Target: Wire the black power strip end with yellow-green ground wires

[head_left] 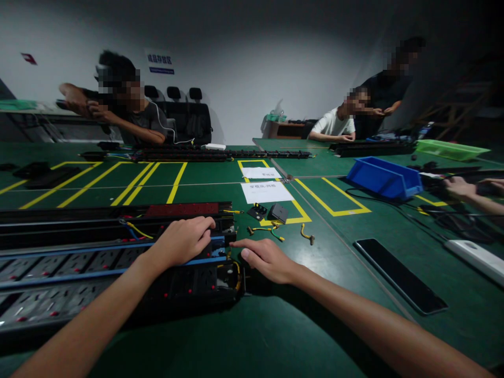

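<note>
Several long black socket strips (pixel 189 283) lie side by side on the green table (pixel 275 325) at the left, one edged in blue. My left hand (pixel 181 241) rests on the blue-edged strip near its right end, fingers curled; what they grip, if anything, is hidden. At the open end of that strip, my right hand (pixel 265 260) points its index finger at the blue part inside, thumb apart, with nothing held. Yellow wires (pixel 236 275) show at the end of the nearest strip. Short yellow-green wires (pixel 263 229) and small black parts (pixel 278 212) lie just beyond my right hand.
A phone (pixel 399 275) and a white power strip (pixel 478 258) lie at the right. Farther back are a blue bin (pixel 384 177), a green tray (pixel 452 149) and paper sheets (pixel 266 192). People sit or stand across the table; another person's hands are at the right edge.
</note>
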`<state>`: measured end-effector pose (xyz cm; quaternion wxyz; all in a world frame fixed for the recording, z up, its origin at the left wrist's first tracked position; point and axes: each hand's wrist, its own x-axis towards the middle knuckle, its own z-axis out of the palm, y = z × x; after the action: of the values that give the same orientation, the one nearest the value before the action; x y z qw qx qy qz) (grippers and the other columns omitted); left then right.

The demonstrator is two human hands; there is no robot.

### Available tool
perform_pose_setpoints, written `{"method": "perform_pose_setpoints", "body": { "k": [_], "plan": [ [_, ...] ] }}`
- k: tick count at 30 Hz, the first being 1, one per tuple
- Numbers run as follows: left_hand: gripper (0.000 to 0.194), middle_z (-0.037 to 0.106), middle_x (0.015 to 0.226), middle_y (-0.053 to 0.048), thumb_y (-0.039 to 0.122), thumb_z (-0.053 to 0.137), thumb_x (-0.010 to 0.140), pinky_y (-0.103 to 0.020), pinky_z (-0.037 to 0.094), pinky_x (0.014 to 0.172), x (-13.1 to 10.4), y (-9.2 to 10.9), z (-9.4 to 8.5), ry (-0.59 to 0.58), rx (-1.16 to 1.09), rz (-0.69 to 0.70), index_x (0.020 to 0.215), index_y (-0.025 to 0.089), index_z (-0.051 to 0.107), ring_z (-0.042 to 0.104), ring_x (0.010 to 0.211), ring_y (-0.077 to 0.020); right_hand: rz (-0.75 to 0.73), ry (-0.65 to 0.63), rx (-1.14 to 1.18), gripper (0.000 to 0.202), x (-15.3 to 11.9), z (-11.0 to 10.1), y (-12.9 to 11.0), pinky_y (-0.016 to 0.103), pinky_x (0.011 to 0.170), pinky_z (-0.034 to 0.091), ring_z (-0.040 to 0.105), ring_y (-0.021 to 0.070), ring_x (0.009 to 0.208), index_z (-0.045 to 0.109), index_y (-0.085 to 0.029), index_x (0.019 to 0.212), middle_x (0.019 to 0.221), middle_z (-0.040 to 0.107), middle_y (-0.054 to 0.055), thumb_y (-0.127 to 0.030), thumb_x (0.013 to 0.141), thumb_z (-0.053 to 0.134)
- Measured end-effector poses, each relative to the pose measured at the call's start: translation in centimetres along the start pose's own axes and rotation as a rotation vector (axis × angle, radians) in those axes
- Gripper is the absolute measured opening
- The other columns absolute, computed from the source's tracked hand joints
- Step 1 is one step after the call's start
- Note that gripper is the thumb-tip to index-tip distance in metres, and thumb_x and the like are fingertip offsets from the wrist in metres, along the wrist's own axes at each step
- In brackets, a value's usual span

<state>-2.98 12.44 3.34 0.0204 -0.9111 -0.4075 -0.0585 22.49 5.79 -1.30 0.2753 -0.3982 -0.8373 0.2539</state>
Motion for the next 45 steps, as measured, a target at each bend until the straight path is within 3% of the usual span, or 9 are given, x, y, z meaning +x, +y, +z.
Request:
{"method": "perform_pose_setpoints", "body": {
  "k": [45],
  "plan": [
    [0.027,0.071,0.110,-0.007,0.029,0.038,0.097,-0.039,0.052,0.078,0.05,0.08,-0.19,-0.003,-0.021,0.001,0.112,0.023,0.060,0.070,0.095,-0.0269,0.012,-0.009,-0.003,0.048,-0.11,0.09,0.32,0.028,0.068,0.041,0.064,0.0163,0.070,0.061,-0.018,0.133,0.079,0.070,0.004,-0.046,0.107,0.032]
  ]
}}
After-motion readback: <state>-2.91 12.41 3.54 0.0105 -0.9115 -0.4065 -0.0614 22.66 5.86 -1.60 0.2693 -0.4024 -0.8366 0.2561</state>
